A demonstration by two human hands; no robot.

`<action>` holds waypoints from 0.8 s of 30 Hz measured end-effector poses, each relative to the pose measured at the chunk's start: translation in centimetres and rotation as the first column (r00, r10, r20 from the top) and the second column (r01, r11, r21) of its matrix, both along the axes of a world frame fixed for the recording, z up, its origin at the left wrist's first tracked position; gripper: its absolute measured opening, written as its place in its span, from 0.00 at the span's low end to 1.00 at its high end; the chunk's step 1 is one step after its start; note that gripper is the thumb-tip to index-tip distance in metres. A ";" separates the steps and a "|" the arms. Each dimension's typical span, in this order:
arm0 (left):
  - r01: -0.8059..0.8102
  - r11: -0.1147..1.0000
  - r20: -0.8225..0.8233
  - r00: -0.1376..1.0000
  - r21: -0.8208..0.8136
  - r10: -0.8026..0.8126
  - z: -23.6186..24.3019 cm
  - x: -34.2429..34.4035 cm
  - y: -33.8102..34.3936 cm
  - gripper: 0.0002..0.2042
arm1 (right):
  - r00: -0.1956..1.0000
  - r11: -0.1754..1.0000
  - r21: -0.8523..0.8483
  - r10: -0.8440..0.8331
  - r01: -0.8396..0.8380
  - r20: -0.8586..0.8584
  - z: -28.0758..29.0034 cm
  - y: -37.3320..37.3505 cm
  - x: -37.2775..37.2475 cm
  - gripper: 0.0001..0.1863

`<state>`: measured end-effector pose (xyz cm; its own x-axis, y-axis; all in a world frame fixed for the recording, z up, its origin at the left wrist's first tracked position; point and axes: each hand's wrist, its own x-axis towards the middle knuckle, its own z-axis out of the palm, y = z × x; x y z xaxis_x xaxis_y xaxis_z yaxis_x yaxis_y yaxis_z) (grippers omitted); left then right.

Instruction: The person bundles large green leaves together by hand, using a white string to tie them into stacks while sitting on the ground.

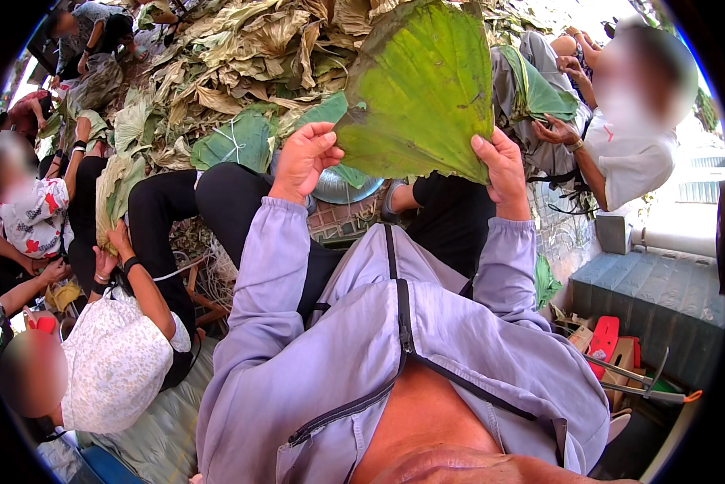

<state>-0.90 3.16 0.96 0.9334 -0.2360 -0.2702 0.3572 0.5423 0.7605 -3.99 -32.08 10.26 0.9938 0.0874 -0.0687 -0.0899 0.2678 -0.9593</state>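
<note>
A large yellow-green leaf [415, 93], marked with dark spots and a small tear near its left side, is held up above my lap in the head view. My left hand [306, 161] pinches its left corner between thumb and fingers. My right hand [504, 169] grips its lower right edge, the thumb on the front and the fingers partly hidden behind. Beneath the leaf, a shiny metal basin [346, 190] shows in part, with smaller green leaves near it.
Dried leaves [266, 48] are heaped ahead, beside a string-tied green leaf bundle [221, 149]. Co-workers sit left [116, 363] and right [629, 161], several handling leaves. A grey metal box [645, 290] and red object [603, 347] are at right.
</note>
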 end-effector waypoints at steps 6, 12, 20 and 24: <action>0.013 0.995 -0.031 0.999 -0.097 -0.016 0.0 0.0 -0.1 0.08 | 1.000 0.999 -0.040 0.002 -0.002 -0.005 -0.2 -0.2 -0.1 0.18; -0.055 0.998 -0.033 0.998 0.017 0.056 1.0 0.0 0.7 0.09 | 0.999 1.000 -0.005 0.011 -0.011 -0.033 0.2 0.8 -0.3 0.17; -0.376 0.923 -0.057 0.923 0.080 0.380 -0.4 0.6 2.0 0.09 | 0.999 0.998 0.042 -0.041 0.043 -0.028 0.0 2.4 0.8 0.15; -0.495 0.868 -0.110 0.861 0.049 0.497 -1.4 -0.3 1.5 0.09 | 0.995 0.991 0.088 -0.098 0.100 -0.022 -0.4 3.4 1.9 0.11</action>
<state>-1.17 4.70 -0.45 0.8880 0.2557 -0.3821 0.1301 0.6572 0.7424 -2.11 -28.65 9.89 0.9966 -0.0045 -0.0825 -0.0753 0.3607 -0.9296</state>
